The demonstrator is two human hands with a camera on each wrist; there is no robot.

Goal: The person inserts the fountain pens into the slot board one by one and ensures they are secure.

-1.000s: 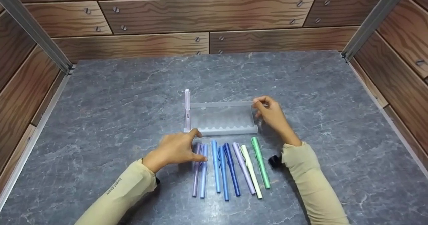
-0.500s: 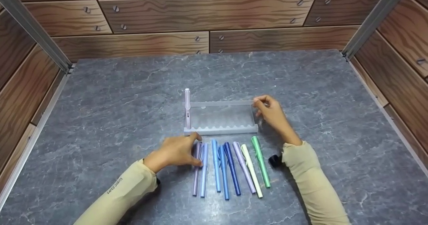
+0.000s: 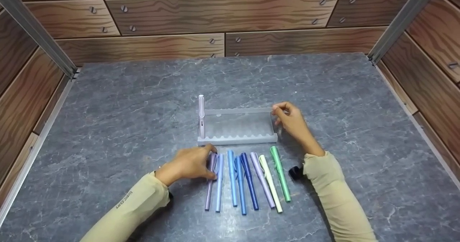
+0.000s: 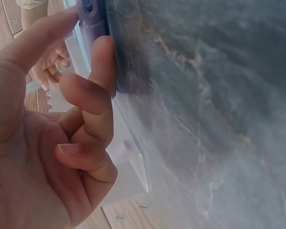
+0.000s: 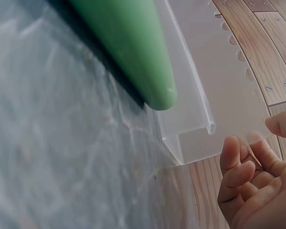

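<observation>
My left hand (image 3: 188,163) pinches a dark purple pen (image 3: 209,195), leftmost of the row lying on the table. In the left wrist view, thumb and index fingertip meet that purple pen (image 4: 92,28) near its clip, and the other fingers curl loosely. My right hand (image 3: 293,122) pinches the far right corner of a clear pen rack (image 3: 239,140) with notched edges. The right wrist view has thumb and fingers at the edge of the rack (image 5: 186,109). A pale lilac pen (image 3: 201,107) occupies the rack's leftmost notch.
Right of the purple pen lie a periwinkle pen (image 3: 219,188), several blue pens such as the dark blue one (image 3: 250,184), a lilac pen (image 3: 263,181), a pale green pen (image 3: 271,186) and a green pen (image 3: 280,175). Wood-patterned panels (image 3: 222,15) stand behind the table.
The left thumb and index finger have come together onto the dark purple pen, whose near end has shifted slightly left. The right hand and the rack have kept their places.
</observation>
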